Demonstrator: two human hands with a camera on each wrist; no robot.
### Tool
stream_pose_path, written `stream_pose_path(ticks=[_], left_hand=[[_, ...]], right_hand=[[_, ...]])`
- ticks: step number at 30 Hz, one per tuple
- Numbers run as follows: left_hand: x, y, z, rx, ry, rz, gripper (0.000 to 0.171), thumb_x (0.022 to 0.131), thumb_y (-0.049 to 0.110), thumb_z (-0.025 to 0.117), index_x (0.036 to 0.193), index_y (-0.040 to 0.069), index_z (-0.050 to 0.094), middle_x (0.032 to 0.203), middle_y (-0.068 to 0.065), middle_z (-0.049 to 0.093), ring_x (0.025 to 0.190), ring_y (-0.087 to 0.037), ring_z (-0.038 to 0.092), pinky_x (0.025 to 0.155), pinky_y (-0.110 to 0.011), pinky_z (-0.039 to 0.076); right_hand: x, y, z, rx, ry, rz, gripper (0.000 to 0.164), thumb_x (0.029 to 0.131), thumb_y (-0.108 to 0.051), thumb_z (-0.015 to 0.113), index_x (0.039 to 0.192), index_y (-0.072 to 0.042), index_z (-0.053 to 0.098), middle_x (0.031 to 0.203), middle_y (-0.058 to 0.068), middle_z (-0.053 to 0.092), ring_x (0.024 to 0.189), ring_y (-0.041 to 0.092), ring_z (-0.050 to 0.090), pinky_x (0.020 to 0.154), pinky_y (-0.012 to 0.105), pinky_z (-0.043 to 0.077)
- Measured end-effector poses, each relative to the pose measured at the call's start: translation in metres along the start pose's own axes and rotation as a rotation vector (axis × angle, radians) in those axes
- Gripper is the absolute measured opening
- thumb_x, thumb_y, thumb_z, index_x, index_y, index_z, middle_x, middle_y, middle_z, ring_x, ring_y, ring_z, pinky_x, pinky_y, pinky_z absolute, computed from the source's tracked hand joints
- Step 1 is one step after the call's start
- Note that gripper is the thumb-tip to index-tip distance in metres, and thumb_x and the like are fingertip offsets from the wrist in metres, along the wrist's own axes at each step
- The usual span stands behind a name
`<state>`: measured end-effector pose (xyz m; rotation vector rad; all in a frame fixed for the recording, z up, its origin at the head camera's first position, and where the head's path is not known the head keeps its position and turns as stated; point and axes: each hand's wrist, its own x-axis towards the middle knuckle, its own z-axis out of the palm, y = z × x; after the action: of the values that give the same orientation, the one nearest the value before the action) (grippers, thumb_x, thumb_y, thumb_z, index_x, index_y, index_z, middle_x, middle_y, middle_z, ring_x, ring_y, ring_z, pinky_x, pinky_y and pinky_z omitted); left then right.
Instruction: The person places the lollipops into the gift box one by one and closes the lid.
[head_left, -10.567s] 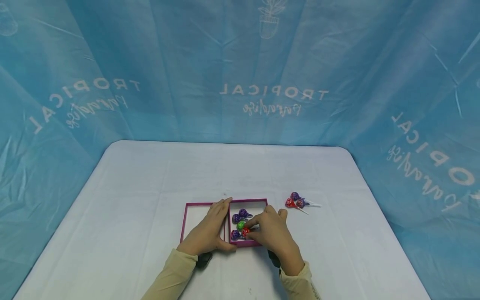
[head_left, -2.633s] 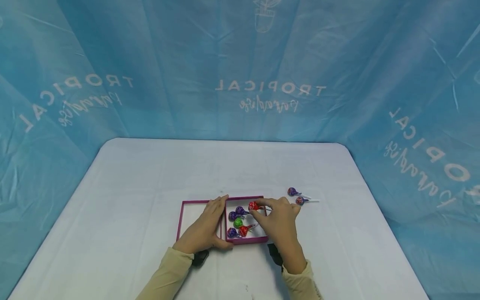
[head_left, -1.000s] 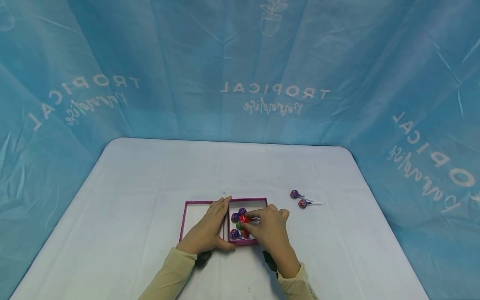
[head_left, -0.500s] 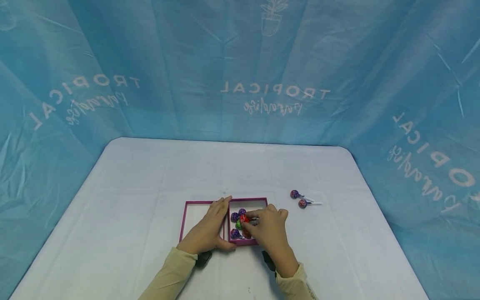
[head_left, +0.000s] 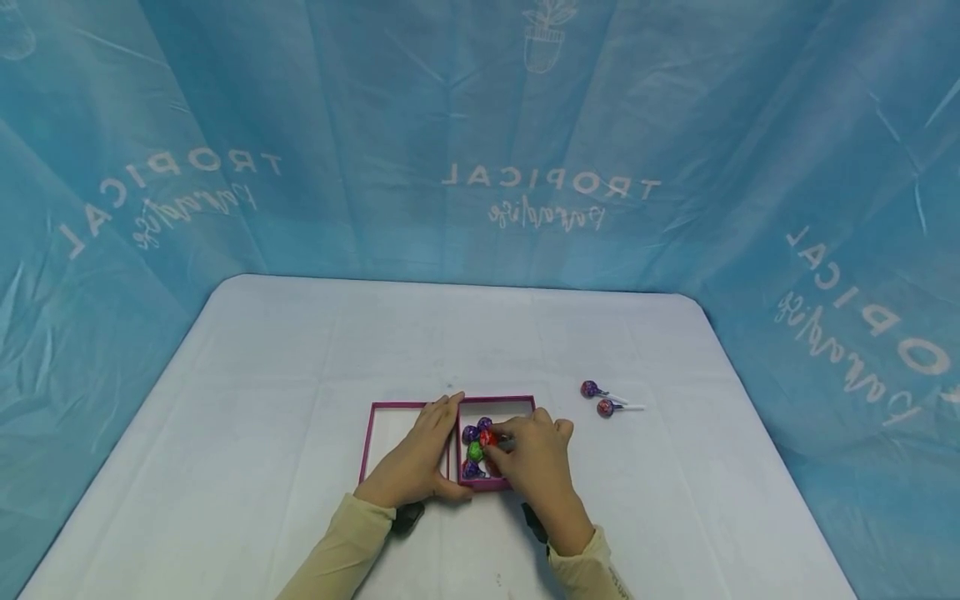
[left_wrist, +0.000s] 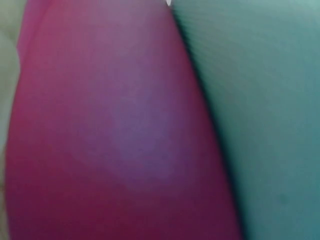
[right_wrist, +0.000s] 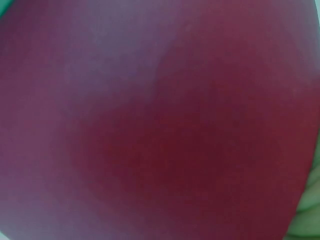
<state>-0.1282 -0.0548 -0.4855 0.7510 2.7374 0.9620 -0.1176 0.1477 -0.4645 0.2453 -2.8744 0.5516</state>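
In the head view my right hand point(head_left: 536, 462) reaches into the right half of a magenta-rimmed box point(head_left: 497, 399). Its thumb and index finger pinch a red lollipop point(head_left: 487, 438). Around that lie purple lollipops point(head_left: 470, 434) and a green lollipop point(head_left: 476, 452); another red one is mostly covered by the hand. My left hand point(head_left: 412, 462) lies across the left half, a shallow magenta-rimmed tray point(head_left: 368, 442), with straight fingers along the shared edge and the thumb at the near corner. A blurred magenta wall point(left_wrist: 120, 125) fills much of the left wrist view; the right wrist view is similarly magenta.
Two purple lollipops point(head_left: 591, 389) with white sticks lie on the white table point(head_left: 300, 350), right of the box. A blue printed curtain point(head_left: 375, 125) surrounds the table's back and sides.
The pinched red lollipop has left the pile on the right and come into the box, sliding down beside the green one. Lately the green lollipop has shifted slightly. The left hand stays put.
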Motion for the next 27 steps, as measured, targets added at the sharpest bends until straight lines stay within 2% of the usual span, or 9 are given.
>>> stream_pose_path(ticks=[8,14,27], left_hand=[[-0.0026,-0.0011,0.0025,-0.010,0.008,0.006,0.136,0.062,0.051,0.093,0.163,0.009,0.012,0.164,-0.020,0.024,0.152,-0.040,0.021,0.122,-0.053,0.025],[-0.0002,-0.0001,-0.0003,0.000,0.020,0.031,0.136,0.062,0.052,0.093,0.162,0.007,0.013,0.164,-0.020,0.024,0.152,-0.039,0.021,0.124,-0.051,0.022],[0.0002,0.0001,-0.0002,0.018,0.023,0.042,0.137,0.061,0.053,0.093,0.162,0.007,0.012,0.164,-0.018,0.025,0.152,-0.038,0.021,0.126,-0.048,0.017]], right_hand=[[-0.0018,-0.0016,0.0034,-0.020,-0.038,0.019,0.028,0.074,-0.036,0.089,0.099,-0.024,0.083,0.093,-0.005,0.078,0.077,0.014,0.046,0.072,0.043,0.027],[-0.0001,-0.0016,0.0031,-0.023,-0.023,0.002,0.026,0.075,-0.036,0.088,0.097,-0.024,0.083,0.091,-0.005,0.078,0.075,0.014,0.045,0.071,0.043,0.027],[-0.0011,-0.0040,-0.0034,-0.004,-0.040,0.011,0.029,0.074,-0.033,0.089,0.099,-0.022,0.083,0.094,-0.005,0.078,0.076,0.013,0.045,0.070,0.042,0.027]])
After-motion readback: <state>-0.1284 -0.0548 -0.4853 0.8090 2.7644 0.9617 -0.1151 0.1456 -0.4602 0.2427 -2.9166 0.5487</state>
